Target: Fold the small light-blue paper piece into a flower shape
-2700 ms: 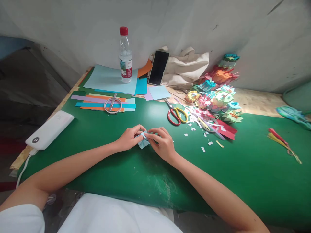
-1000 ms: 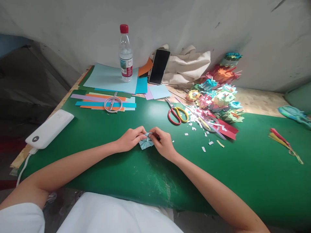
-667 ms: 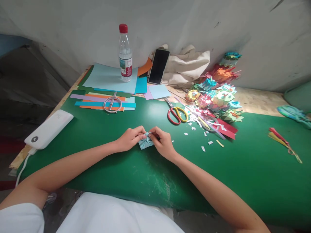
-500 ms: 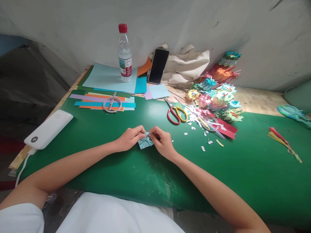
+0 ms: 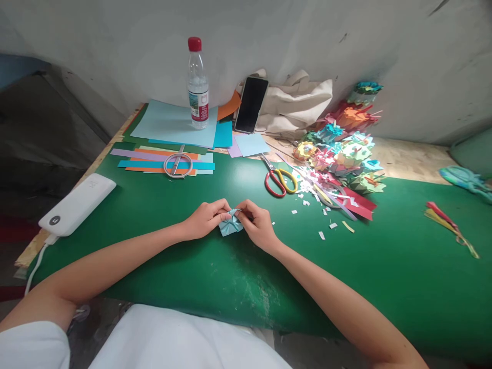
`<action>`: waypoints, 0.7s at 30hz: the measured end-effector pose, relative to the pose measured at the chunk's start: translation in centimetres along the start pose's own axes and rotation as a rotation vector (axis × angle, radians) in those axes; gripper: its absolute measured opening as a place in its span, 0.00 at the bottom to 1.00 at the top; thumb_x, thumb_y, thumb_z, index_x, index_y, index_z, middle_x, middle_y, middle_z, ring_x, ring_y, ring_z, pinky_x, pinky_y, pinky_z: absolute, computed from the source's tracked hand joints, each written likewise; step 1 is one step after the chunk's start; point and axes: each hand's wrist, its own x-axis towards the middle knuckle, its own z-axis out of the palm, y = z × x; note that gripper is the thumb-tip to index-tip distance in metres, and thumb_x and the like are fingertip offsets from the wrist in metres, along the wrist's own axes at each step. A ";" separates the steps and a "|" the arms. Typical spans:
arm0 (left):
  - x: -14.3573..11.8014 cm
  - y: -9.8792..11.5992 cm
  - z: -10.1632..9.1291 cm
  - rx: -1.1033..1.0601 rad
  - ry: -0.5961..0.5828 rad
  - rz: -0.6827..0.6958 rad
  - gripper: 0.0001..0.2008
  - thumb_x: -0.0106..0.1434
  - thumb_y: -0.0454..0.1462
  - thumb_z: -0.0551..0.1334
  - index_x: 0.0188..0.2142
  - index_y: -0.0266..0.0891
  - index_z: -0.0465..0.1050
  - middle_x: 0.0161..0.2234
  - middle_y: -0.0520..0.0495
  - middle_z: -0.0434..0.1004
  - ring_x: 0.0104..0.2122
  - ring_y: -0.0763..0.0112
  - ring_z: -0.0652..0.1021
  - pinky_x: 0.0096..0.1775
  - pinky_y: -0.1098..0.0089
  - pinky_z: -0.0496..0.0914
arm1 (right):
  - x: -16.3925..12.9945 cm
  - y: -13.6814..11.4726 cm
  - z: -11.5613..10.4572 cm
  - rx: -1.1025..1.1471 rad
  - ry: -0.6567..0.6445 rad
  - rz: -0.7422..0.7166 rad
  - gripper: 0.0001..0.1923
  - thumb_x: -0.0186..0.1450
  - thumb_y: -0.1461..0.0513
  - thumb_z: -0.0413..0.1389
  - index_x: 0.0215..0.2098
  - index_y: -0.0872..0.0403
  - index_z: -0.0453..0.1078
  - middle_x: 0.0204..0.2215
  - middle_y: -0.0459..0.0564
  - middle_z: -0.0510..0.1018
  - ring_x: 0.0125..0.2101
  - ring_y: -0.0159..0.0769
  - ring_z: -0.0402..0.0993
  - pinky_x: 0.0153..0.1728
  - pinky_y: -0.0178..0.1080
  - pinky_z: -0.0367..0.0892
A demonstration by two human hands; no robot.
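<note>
A small folded light-blue paper piece [image 5: 229,225] sits just left of the frame's centre, low over the green desk [image 5: 384,266], pinched between both hands. The left hand [image 5: 205,219] comes in from the lower left with its fingers curled tight, thumb and fingertips gripping the left edge of the paper. The right hand [image 5: 257,224] meets it from the lower right, fingers bent and closed on the paper's upper right corner; the two hands nearly touch above the fold.

Just right of the hands, small paper scraps [image 5: 323,225] lie scattered on the desk. Above them, red-and-yellow scissors [image 5: 280,179] lie flat, and beside those, toward the upper right, a heap of coloured paper flowers [image 5: 346,148] reaches the wall. In the upper left of the frame lie coloured paper strips [image 5: 154,161] with a metal ring tool [image 5: 178,165] on them, and behind stand a water bottle [image 5: 198,84] and a dark phone [image 5: 251,105], which leans on a cloth bag [image 5: 300,102]. A white power bank [image 5: 77,205] lies at the left edge.
</note>
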 end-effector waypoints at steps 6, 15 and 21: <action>-0.1 0.0 0.1 0.005 0.004 -0.019 0.08 0.64 0.41 0.58 0.34 0.38 0.65 0.26 0.55 0.77 0.26 0.78 0.67 0.31 0.76 0.59 | 0.1 -0.1 -0.1 -0.014 -0.031 0.006 0.08 0.66 0.58 0.52 0.30 0.54 0.64 0.20 0.40 0.65 0.22 0.25 0.58 0.25 0.31 0.55; -0.2 0.0 0.2 0.003 0.006 -0.001 0.09 0.64 0.41 0.58 0.32 0.38 0.63 0.24 0.56 0.75 0.24 0.80 0.65 0.30 0.77 0.59 | 0.1 -0.1 -0.3 -0.045 -0.090 -0.008 0.07 0.66 0.58 0.52 0.33 0.53 0.64 0.21 0.41 0.67 0.22 0.26 0.60 0.25 0.31 0.56; -0.1 0.1 0.0 0.018 -0.008 0.004 0.10 0.64 0.43 0.58 0.32 0.38 0.65 0.22 0.57 0.69 0.23 0.80 0.63 0.28 0.77 0.57 | 0.1 0.0 -0.3 -0.079 -0.087 -0.032 0.09 0.66 0.59 0.51 0.29 0.54 0.62 0.20 0.40 0.63 0.23 0.26 0.56 0.26 0.32 0.54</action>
